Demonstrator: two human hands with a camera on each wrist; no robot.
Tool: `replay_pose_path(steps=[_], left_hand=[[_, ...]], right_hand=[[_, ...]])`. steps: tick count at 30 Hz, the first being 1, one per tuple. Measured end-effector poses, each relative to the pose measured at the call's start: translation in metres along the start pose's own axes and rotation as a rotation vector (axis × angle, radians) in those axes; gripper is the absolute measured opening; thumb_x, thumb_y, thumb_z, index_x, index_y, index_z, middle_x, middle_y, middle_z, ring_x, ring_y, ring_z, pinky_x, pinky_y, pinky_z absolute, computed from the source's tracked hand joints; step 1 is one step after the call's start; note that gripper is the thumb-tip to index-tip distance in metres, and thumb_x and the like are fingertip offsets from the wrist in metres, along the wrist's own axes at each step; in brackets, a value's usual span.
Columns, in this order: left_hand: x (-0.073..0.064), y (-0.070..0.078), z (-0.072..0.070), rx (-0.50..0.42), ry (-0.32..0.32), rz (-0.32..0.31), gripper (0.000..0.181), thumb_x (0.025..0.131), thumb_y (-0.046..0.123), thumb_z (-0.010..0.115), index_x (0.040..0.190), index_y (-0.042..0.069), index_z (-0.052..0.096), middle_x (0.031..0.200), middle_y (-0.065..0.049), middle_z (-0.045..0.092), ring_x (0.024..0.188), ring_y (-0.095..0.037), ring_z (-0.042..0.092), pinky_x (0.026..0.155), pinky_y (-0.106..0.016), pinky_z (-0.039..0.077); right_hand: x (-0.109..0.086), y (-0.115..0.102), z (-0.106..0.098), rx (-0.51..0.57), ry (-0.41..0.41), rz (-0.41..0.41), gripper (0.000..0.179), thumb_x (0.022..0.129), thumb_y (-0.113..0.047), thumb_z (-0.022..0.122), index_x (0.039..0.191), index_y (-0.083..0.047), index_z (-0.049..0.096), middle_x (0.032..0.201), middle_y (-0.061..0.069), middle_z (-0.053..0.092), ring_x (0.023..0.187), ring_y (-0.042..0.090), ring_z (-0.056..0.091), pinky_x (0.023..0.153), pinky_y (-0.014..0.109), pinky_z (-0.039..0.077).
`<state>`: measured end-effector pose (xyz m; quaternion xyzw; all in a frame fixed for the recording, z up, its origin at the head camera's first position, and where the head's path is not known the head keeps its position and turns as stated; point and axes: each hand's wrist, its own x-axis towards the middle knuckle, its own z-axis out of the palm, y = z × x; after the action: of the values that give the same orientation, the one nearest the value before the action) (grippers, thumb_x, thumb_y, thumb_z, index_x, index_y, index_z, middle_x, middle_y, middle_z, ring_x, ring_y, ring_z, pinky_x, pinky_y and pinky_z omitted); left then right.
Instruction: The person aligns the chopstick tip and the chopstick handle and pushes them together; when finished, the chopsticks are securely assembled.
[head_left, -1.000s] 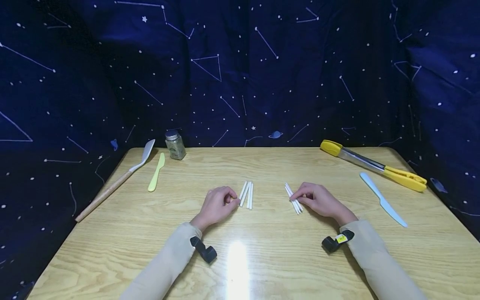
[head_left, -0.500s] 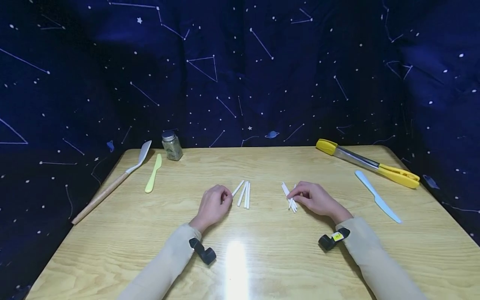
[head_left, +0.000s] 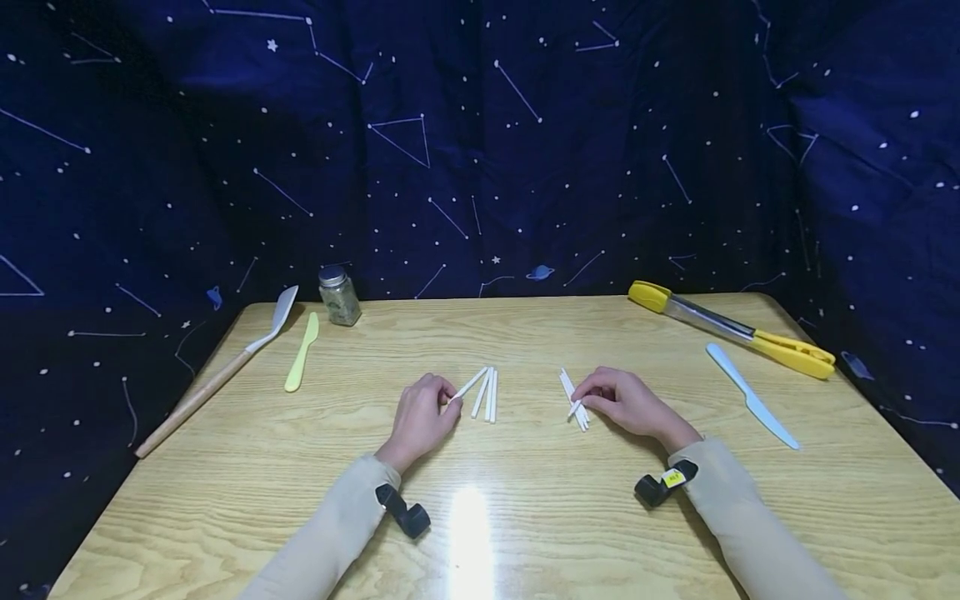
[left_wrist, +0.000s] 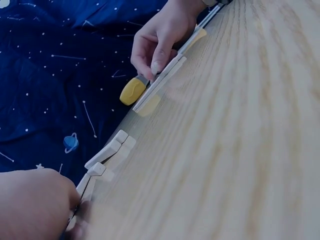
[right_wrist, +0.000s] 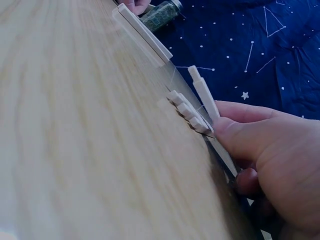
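Note:
My left hand (head_left: 420, 417) pinches the near end of a thin white stick (head_left: 470, 383), which slants toward the upper right. Just right of it, other white sticks (head_left: 491, 400) lie close together on the table. Across a gap, my right hand (head_left: 633, 404) holds a short white stick (right_wrist: 204, 92) between thumb and forefinger. That stick is tilted up and has a narrower end in the right wrist view. Beneath it lies a small bunch of white sticks (head_left: 567, 383), side by side. The left fingertips are partly hidden in the left wrist view.
At the left lie a long-handled spatula (head_left: 217, 379) and a yellow-green knife (head_left: 302, 354), near a glass jar (head_left: 340, 296). Yellow tongs (head_left: 731, 329) and a light blue knife (head_left: 752, 396) lie on the right. A starry dark blue cloth (head_left: 480, 150) hangs behind the wooden table (head_left: 600, 517).
My left hand has drawn one stick's near end leftward, so it now slants away from the others. My right hand has turned a stick across the right bunch.

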<state>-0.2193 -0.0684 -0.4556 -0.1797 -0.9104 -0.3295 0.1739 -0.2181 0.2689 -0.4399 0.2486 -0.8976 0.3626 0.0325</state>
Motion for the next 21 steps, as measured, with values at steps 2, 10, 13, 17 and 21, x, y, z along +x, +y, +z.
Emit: replay_pose_path(steps=[2, 10, 13, 17, 21], left_hand=[[-0.0004, -0.0001, 0.0006, -0.005, 0.012, -0.007, 0.004, 0.080, 0.012, 0.068, 0.077, 0.009, 0.066, 0.068, 0.002, 0.051, 0.058, -0.008, 0.041, 0.059, -0.025, 0.035], [-0.0018, -0.0011, 0.0018, -0.037, 0.041, -0.078, 0.004, 0.081, 0.009, 0.065, 0.079, 0.007, 0.068, 0.071, 0.002, 0.051, 0.061, -0.010, 0.044, 0.057, -0.023, 0.036], [-0.0016, -0.0004, 0.0014, -0.051, 0.058, -0.093, 0.004, 0.083, 0.009, 0.064, 0.081, 0.006, 0.066, 0.073, 0.001, 0.050, 0.063, -0.011, 0.045, 0.057, -0.023, 0.037], [-0.0005, 0.0002, 0.0004, -0.085, 0.073, -0.092, 0.006, 0.088, 0.010, 0.065, 0.086, 0.004, 0.065, 0.076, -0.002, 0.051, 0.064, -0.011, 0.045, 0.057, -0.023, 0.038], [0.0007, -0.0002, -0.0006, -0.114, 0.084, -0.076, 0.006, 0.089, 0.010, 0.066, 0.088, 0.004, 0.066, 0.077, -0.002, 0.052, 0.065, -0.011, 0.046, 0.057, -0.021, 0.039]], right_hand=[[-0.0002, -0.0007, 0.0003, -0.006, 0.017, 0.014, 0.015, 0.089, -0.004, 0.066, 0.095, -0.016, 0.072, 0.080, -0.004, 0.053, 0.068, 0.008, 0.043, 0.060, 0.023, 0.036], [-0.0002, 0.0009, 0.0044, 0.000, 0.096, 0.015, 0.014, 0.089, -0.002, 0.065, 0.093, -0.013, 0.072, 0.091, 0.006, 0.047, 0.077, 0.015, 0.040, 0.065, 0.023, 0.036], [-0.0002, 0.0013, 0.0051, -0.016, 0.127, -0.003, 0.014, 0.088, -0.001, 0.065, 0.091, -0.013, 0.072, 0.099, 0.010, 0.049, 0.088, 0.019, 0.041, 0.074, 0.027, 0.034], [0.0008, 0.0011, 0.0052, -0.049, 0.156, -0.021, 0.014, 0.087, -0.002, 0.067, 0.089, -0.015, 0.071, 0.113, 0.015, 0.053, 0.103, 0.027, 0.039, 0.082, 0.037, 0.026], [0.0031, -0.0012, 0.0045, -0.051, 0.165, -0.025, 0.013, 0.086, -0.003, 0.068, 0.090, -0.015, 0.070, 0.119, 0.016, 0.055, 0.108, 0.031, 0.039, 0.081, 0.042, 0.021]])
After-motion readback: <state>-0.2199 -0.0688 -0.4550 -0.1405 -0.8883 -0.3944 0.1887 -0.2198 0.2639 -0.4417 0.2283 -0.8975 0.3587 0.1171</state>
